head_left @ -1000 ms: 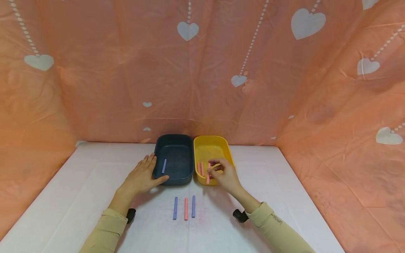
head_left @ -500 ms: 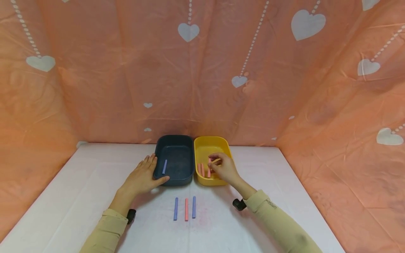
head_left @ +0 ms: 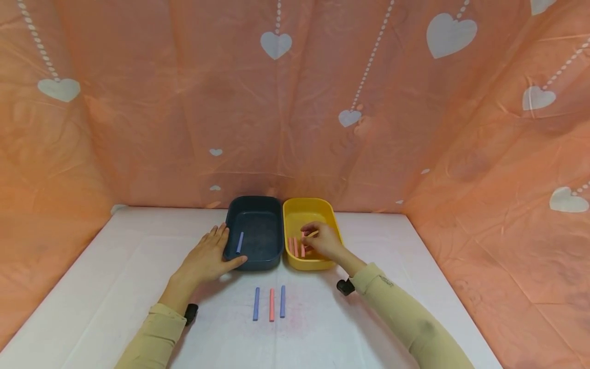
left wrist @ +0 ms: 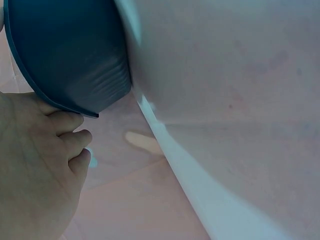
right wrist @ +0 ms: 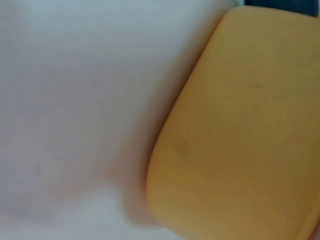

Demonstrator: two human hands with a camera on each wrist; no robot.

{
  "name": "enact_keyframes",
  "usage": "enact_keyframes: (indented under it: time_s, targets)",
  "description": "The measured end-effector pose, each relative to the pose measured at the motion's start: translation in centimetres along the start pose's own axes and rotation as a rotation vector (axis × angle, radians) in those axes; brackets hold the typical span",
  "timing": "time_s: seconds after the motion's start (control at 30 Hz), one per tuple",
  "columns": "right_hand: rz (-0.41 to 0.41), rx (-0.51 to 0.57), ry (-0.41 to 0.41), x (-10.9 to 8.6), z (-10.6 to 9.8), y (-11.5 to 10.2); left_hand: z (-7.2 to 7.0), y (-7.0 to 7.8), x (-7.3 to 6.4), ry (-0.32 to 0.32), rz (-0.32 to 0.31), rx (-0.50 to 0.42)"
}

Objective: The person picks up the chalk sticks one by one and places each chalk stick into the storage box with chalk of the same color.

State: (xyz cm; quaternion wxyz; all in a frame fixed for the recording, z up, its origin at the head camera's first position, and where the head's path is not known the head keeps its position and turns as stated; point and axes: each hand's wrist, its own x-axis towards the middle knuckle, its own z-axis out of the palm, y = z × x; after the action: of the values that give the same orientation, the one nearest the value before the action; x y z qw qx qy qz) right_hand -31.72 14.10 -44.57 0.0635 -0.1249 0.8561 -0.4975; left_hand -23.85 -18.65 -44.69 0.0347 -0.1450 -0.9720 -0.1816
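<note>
In the head view my right hand [head_left: 323, 241] reaches into the yellow box [head_left: 334, 225] and pinches a pink chalk stick [head_left: 302, 251] by its upper part. Two other pink chalks [head_left: 295, 246] lie side by side to the left inside that box. My left hand [head_left: 206, 259] rests against the near left corner of the dark blue box [head_left: 258, 266], thumb stretched along the front rim. One blue chalk [head_left: 239, 243] lies in the dark box. The left wrist view shows the left fingers [left wrist: 70, 122] touching this box's rim. Only the yellow box's outer wall [right wrist: 240, 130] fills the right wrist view.
On the white table [head_left: 138, 266], before the boxes, lie a blue chalk [head_left: 255, 304], a pink chalk [head_left: 272, 305] and another blue chalk [head_left: 283, 302]. Faint pink dust marks the cloth there. An orange curtain [head_left: 184, 102] with white hearts stands behind the boxes and at both sides.
My right hand has moved slightly farther into the yellow box, taking the pink chalk from above the front rim to inside. The left hand has stayed on the dark box.
</note>
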Motion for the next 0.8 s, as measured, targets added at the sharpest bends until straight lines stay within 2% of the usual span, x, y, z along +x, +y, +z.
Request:
enact_keyframes:
  time_s: [0.1, 0.37, 0.8]
  targets:
    - [0.034, 0.002, -0.039, 0.4, 0.0, 0.0, 0.0, 0.0, 0.0, -0.002, 0.002, -0.005]
    - [0.035, -0.162, -0.054, 1.0, 0.1, -0.2, 0.2, -0.3, 0.1, 0.001, 0.011, -0.003]
    - [0.083, -0.178, -0.081, 2.1, 0.5, 0.7, -0.1, 0.0, 0.0, -0.004, 0.002, -0.005]
